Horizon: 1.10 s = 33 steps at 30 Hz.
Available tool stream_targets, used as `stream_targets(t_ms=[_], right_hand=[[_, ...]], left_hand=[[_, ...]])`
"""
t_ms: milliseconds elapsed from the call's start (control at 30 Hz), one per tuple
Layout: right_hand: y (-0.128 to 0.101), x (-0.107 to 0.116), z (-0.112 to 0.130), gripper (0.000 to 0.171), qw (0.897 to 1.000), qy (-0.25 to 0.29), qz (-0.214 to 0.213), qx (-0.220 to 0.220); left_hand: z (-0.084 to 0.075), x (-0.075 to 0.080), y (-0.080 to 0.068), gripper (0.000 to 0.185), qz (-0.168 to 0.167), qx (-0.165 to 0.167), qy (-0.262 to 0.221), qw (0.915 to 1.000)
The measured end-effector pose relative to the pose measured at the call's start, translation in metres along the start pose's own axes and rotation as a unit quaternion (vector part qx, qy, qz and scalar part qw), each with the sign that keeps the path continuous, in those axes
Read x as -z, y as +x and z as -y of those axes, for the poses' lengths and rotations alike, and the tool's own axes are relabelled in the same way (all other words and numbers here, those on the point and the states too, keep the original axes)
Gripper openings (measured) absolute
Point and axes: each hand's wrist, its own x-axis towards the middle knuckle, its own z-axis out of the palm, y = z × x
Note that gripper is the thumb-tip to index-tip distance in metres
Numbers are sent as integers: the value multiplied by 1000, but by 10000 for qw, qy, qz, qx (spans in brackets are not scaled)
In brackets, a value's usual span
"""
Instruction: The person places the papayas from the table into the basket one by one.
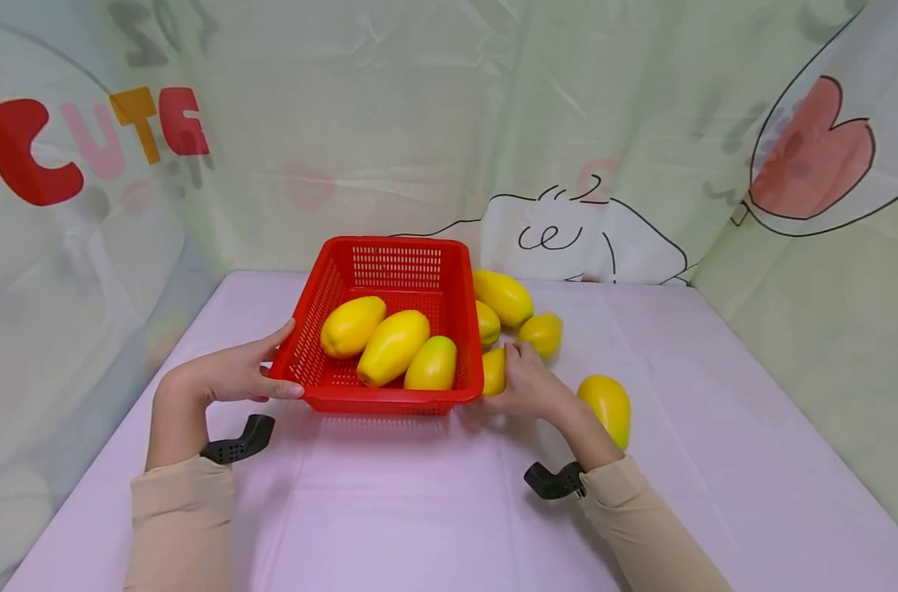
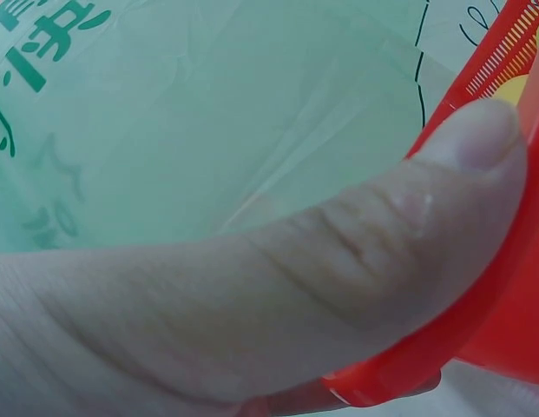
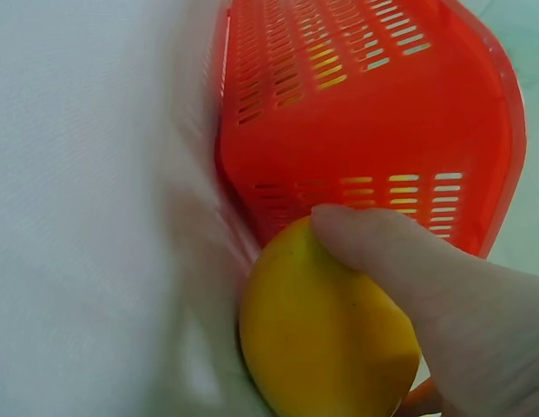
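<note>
The left hand (image 1: 234,374) grips the red plastic basket (image 1: 378,397) at its left rim, thumb over the edge; its remaining fingers are mostly hidden. The basket contains three fruits (image 1: 394,347). The right hand (image 1: 532,385) holds a yellow fruit (image 3: 317,334) just beside the basket's right wall; the far fingers are obscured, and the right wrist view crops the fruit's lower end. Behind it, the basket wall partly covers a second fruit (image 1: 488,323). The right forearm overlaps another fruit (image 1: 608,404) on the lilac cloth (image 1: 390,501).
</note>
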Motion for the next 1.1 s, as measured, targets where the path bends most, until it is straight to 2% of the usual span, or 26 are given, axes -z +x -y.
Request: stream_targets(t_ms=[367,567,800,1100], right_hand=[[4,-2,-8,109,9991,216,356,-74],[7,-2,-10,103,9989,240,330,-209],[10,0,-12,105,9980,459,342,-269],[4,16,-20,108,9967,694,58,-410]], left_hand=[[-1,1,0,116,-17,-10,79,10000],[-1,2,0,118,-43,18,54,10000],[1,1,1,118,-38,46,25,10000],[0,0,1,118,-33,20,19,10000]])
